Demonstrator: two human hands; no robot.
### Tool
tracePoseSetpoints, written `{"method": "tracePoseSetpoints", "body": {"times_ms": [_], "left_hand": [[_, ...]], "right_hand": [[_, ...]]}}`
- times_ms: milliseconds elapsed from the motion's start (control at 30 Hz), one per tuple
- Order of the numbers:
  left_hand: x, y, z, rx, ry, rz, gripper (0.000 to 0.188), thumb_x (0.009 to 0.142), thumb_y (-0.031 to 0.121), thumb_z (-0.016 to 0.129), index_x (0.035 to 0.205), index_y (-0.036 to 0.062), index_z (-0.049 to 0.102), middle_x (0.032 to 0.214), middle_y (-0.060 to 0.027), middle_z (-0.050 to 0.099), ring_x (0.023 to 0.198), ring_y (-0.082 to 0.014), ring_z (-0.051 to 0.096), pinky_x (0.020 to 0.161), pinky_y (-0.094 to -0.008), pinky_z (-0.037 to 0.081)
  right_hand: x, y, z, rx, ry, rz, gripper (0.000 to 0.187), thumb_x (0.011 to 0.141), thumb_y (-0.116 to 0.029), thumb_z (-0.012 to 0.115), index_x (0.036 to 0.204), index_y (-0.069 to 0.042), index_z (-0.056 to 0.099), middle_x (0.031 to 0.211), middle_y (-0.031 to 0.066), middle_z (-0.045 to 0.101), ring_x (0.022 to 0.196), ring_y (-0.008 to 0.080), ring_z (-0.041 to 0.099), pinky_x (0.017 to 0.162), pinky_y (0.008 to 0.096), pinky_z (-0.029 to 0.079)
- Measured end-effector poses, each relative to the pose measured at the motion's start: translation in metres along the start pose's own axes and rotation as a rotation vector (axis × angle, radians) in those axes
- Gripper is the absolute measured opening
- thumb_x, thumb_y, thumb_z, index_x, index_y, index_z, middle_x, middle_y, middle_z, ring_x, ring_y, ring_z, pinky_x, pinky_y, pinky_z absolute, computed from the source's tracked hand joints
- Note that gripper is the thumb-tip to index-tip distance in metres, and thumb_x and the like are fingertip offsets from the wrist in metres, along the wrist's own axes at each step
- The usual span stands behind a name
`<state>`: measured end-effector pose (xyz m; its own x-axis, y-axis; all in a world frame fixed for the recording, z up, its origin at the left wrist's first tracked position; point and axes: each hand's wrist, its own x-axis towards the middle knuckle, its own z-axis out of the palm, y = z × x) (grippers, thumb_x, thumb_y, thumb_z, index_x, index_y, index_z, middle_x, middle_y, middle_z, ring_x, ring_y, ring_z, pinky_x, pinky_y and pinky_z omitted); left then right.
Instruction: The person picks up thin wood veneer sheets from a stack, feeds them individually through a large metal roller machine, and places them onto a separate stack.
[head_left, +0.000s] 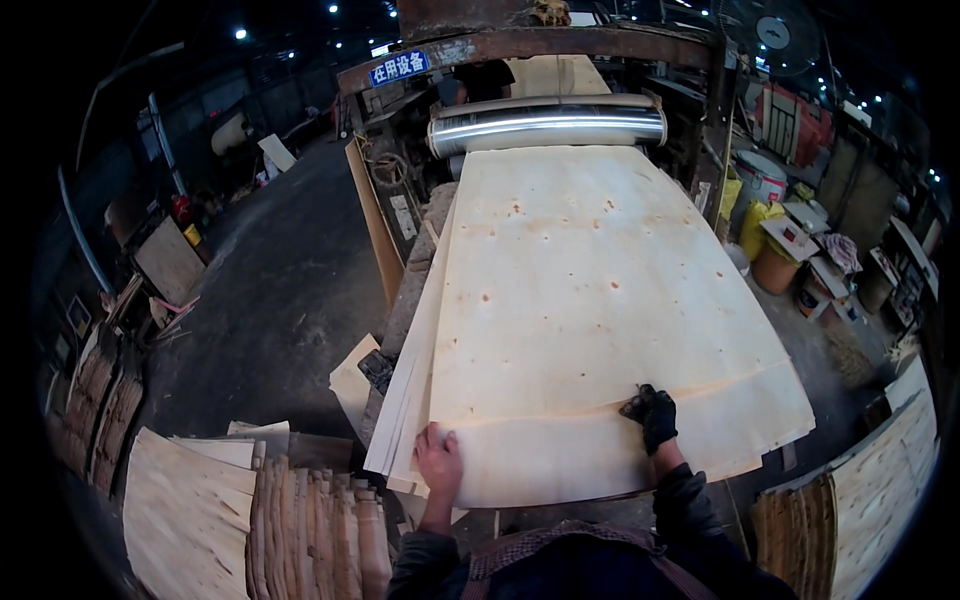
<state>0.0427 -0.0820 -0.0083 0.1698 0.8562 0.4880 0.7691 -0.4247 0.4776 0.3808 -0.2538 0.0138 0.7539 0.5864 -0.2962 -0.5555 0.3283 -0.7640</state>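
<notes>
A wide, pale wood veneer sheet (570,330) with small brown knots stretches from my body to a shiny metal roller (550,127). A slightly raised seam crosses it near my end. My left hand (438,462), bare, is at the sheet's near left edge, its fingers bent over the border. My right hand (653,416), in a black glove, rests on the sheet by the seam with its fingers curled together; whether anything is inside them is hidden. More veneer sheets (408,425) stick out underneath on the left.
Stacked veneer stands at the lower left (310,530) and lower right (800,530). A rusty machine frame (530,45) spans the roller, and a handwheel (388,170) is at its left. Buckets (775,268) and yellow bags (757,230) crowd the right. Another person (484,82) is behind the roller.
</notes>
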Motion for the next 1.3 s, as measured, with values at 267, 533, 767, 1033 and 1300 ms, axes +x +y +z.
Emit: {"method": "tracePoseSetpoints", "body": {"times_ms": [267, 533, 767, 1033, 1300], "left_hand": [[0.0, -0.007, 0.005, 0.021, -0.005, -0.002, 0.042, 0.078, 0.021, 0.059, 0.115, 0.0033, 0.049, 0.11, -0.0161, 0.053, 0.106, -0.0318, 0.047, 0.089, -0.0446, 0.036], [0.0, -0.005, 0.002, 0.022, -0.037, 0.0, 0.044, 0.078, 0.022, 0.058, 0.116, 0.0033, 0.046, 0.112, -0.0165, 0.051, 0.108, -0.0323, 0.046, 0.089, -0.0449, 0.036], [0.002, -0.009, 0.002, 0.003, -0.051, -0.015, 0.045, 0.078, 0.023, 0.058, 0.116, 0.0028, 0.045, 0.111, -0.0165, 0.051, 0.107, -0.0332, 0.045, 0.089, -0.0454, 0.035], [0.002, -0.003, 0.003, 0.029, -0.098, -0.011, 0.045, 0.078, 0.022, 0.057, 0.115, 0.0012, 0.044, 0.112, -0.0172, 0.05, 0.107, -0.0338, 0.044, 0.09, -0.045, 0.033], [0.001, 0.0, -0.002, -0.016, -0.079, -0.076, 0.041, 0.08, 0.022, 0.055, 0.113, -0.0001, 0.047, 0.109, -0.0197, 0.05, 0.102, -0.0374, 0.047, 0.088, -0.0478, 0.035]], "right_hand": [[-0.001, 0.001, 0.005, -0.003, 0.031, -0.038, 0.015, 0.086, -0.013, 0.05, 0.074, -0.007, 0.047, 0.058, 0.0087, 0.05, 0.051, 0.0242, 0.051, 0.055, 0.0404, 0.049], [-0.003, 0.001, 0.006, -0.021, 0.05, -0.094, 0.015, 0.084, -0.011, 0.055, 0.073, -0.006, 0.047, 0.059, 0.0087, 0.052, 0.05, 0.0216, 0.053, 0.052, 0.0381, 0.051], [-0.004, 0.002, 0.01, -0.013, 0.087, -0.109, 0.015, 0.084, -0.013, 0.055, 0.074, -0.006, 0.047, 0.056, 0.0076, 0.049, 0.048, 0.0211, 0.052, 0.049, 0.0372, 0.051], [-0.003, -0.001, 0.011, -0.118, 0.141, -0.136, 0.014, 0.084, -0.014, 0.055, 0.076, -0.004, 0.049, 0.055, 0.0081, 0.049, 0.046, 0.0219, 0.052, 0.046, 0.0355, 0.049], [-0.008, -0.008, 0.009, -0.115, 0.059, -0.027, 0.024, 0.084, -0.016, 0.056, 0.068, -0.001, 0.047, 0.056, 0.013, 0.052, 0.049, 0.0259, 0.057, 0.05, 0.0385, 0.051]]}}
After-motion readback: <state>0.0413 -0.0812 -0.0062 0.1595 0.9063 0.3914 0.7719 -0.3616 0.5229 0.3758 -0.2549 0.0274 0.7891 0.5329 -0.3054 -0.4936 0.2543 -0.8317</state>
